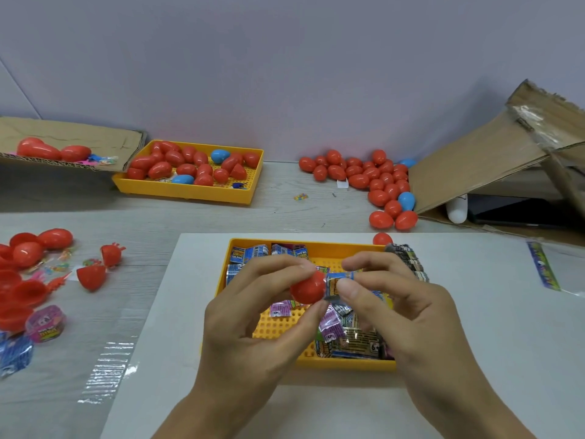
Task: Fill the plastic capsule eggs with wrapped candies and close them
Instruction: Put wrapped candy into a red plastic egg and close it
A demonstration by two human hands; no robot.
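My left hand [250, 315] grips a red egg half [307, 288] between thumb and fingertips, its open side facing right. A blue wrapped candy [336, 285] sits at that opening, pinched by my right hand [399, 308]. Both hands hover over a yellow tray [316, 247] that holds several wrapped candies [348, 337]. Whether the candy is partly inside the half I cannot tell.
A second yellow tray [190, 193] of closed red and blue eggs stands at the back left. A heap of eggs [373, 182] lies back right beside an open cardboard box [481, 172]. Loose red egg halves [31, 274] and toys lie at the left.
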